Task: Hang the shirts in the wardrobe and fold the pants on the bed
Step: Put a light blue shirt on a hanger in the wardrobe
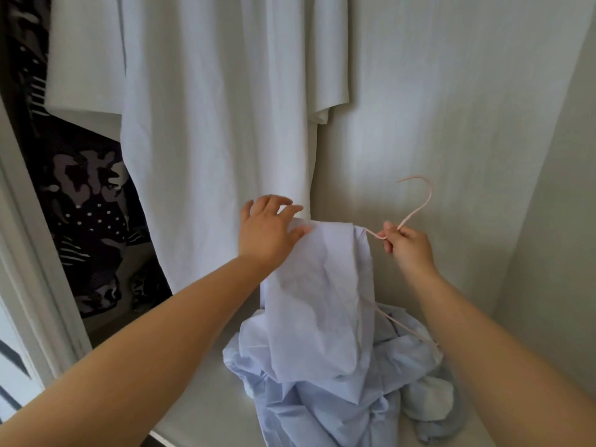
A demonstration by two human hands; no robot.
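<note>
1. While held up off the wardrobe (451, 108) floor, hangs half-threaded on pink hanger (416, 213) – lilac shirt (316, 285), top fold at hand height, tail trailing into pale blue clothes heap (322, 404) below.
2. Right hand (406, 246): curled tight, pinching hanger's neck just under the hook; hook pointing up, free of any rail.
3. Left hand (271, 227): fingers spread, near straight, resting on shirt's top fold; no clear grip on it.
4. Key relation: shirt between the two hands, touching left, just beside right. Hanger's long axis slanting from under the top fold down toward right forearm, lower end bare of fabric.
5. Judged next: left hand nearer the fabric, so likely draws it over the bare end, then hook up to rail – rail out of view.
6. Hung white shirts (209, 108) just behind left hand; dark patterned garment (87, 204) farther left.
</note>
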